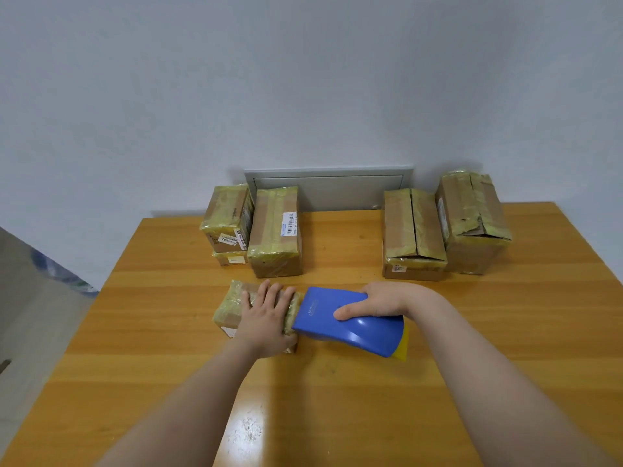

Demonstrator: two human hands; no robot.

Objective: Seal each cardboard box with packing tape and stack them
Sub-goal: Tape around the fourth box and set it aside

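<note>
A small cardboard box (pixel 231 306) wrapped in yellowish tape lies on the wooden table (pixel 337 382) in front of me. My left hand (pixel 266 315) presses flat on its top with fingers spread. My right hand (pixel 377 303) grips a blue tape dispenser (pixel 347 323) whose front end meets the box's right edge. A yellow roll of tape shows at the dispenser's rear.
At the back left, two taped boxes (pixel 229 217) are stacked beside a third taped box (pixel 276 230). At the back right stand two boxes (pixel 413 230) with their top flaps parted, one (pixel 472 217) taller. A grey panel (pixel 328 187) is on the wall behind.
</note>
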